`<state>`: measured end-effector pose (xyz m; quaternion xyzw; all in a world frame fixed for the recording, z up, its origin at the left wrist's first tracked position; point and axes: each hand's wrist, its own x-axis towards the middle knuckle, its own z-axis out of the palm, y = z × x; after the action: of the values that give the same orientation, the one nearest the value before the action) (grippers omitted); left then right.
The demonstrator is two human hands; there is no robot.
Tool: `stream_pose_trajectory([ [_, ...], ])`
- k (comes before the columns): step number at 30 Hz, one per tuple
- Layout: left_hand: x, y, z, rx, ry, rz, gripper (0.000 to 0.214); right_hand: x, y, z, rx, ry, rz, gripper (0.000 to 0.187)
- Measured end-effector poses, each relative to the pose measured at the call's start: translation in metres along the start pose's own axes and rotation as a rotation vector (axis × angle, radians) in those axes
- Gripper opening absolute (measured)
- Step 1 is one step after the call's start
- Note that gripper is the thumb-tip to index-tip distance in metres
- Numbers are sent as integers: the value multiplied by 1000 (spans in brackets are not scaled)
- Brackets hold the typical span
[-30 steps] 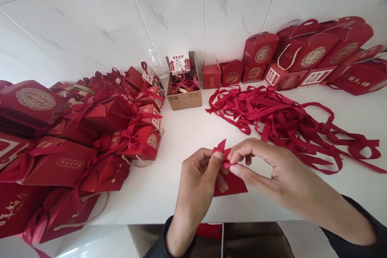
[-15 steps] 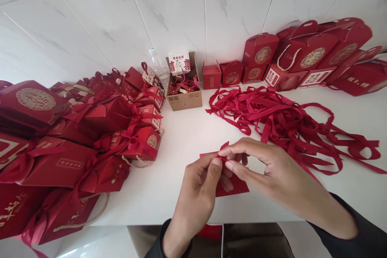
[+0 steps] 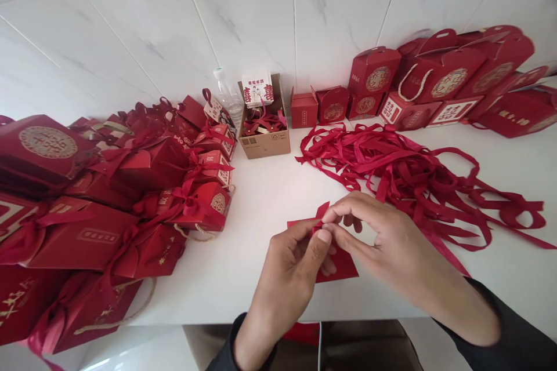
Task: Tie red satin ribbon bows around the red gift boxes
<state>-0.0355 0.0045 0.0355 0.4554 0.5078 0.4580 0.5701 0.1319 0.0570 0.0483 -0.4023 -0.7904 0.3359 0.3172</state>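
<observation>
My left hand (image 3: 289,275) and my right hand (image 3: 383,243) meet over a small flat red card (image 3: 343,266) lying on the white table (image 3: 261,208) near its front edge. Both hands pinch a short piece of red ribbon (image 3: 322,211) at the card's top edge; its pointed end sticks up between my fingertips. My left thumb and forefinger press together on the ribbon. My right thumb and forefinger close on it from the other side, the other fingers curled above. Most of the card is hidden under my fingers.
A loose heap of red ribbons (image 3: 413,179) spreads right of my hands. Red gift boxes tied with bows (image 3: 143,197) crowd the left side. A cardboard box (image 3: 265,139) and a plastic bottle (image 3: 226,93) stand at the back wall, with more red boxes (image 3: 444,81) stacked at the back right.
The hands have shifted slightly away from me and closed tighter together on the ribbon. The card's left corner now shows beyond my left fingers. Nothing else has moved.
</observation>
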Motion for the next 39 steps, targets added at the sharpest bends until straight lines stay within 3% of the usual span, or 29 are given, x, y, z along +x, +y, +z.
stream_pose_trajectory([
  [6, 2, 1, 0, -38, 26, -24, 35, -4, 3, 4, -84, 18, -12, 8],
  [12, 5, 2, -2, -179, 42, -115, 37, -16, 2, 10, -158, 72, -237, 13],
  [16, 4, 3, -4, -230, 52, -147, 38, -21, 7, 13, -185, 85, -280, 17],
  [21, 1, 5, -6, -212, 22, -127, 37, -21, 12, 14, -150, 53, -271, 17],
  [28, 2, 5, -10, -209, 1, -97, 40, -23, 6, 13, -86, -7, -153, 19],
  [35, 2, 4, -15, -101, 3, -49, 40, -20, 7, 15, 8, -24, 6, 18],
  [39, -1, 2, -15, 69, 57, -21, 36, -17, 7, 14, 48, -27, 48, 19],
])
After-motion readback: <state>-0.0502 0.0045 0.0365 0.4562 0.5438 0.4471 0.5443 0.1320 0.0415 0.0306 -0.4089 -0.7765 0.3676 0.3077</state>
